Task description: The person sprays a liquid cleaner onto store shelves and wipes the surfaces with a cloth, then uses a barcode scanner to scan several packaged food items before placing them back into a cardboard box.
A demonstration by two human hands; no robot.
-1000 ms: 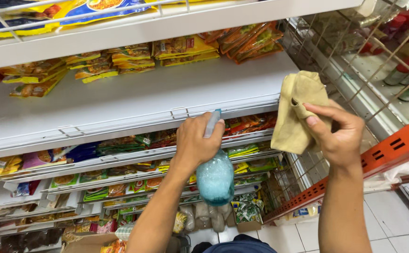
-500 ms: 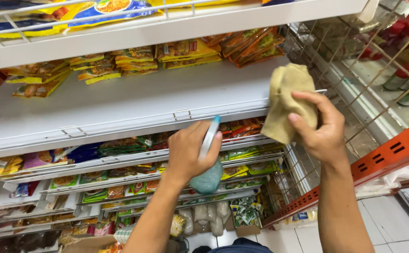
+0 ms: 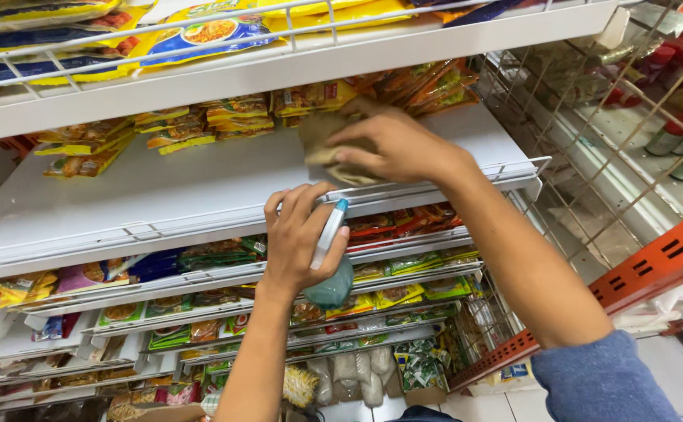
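My right hand presses a tan cloth flat on the white shelf, near the shelf's middle. My left hand grips a spray bottle with a white and blue nozzle and a teal body; it hangs just below the shelf's front rail. The bottle's body is partly hidden behind my palm.
Yellow and orange snack packets line the back of the white shelf. More packets fill the wire shelf above and the tiers below. A wire rack with bottles and an orange beam stand at the right.
My right hand has moved left and down from the air at the shelf's right end onto the shelf surface with the cloth. My left hand has lowered the bottle slightly.
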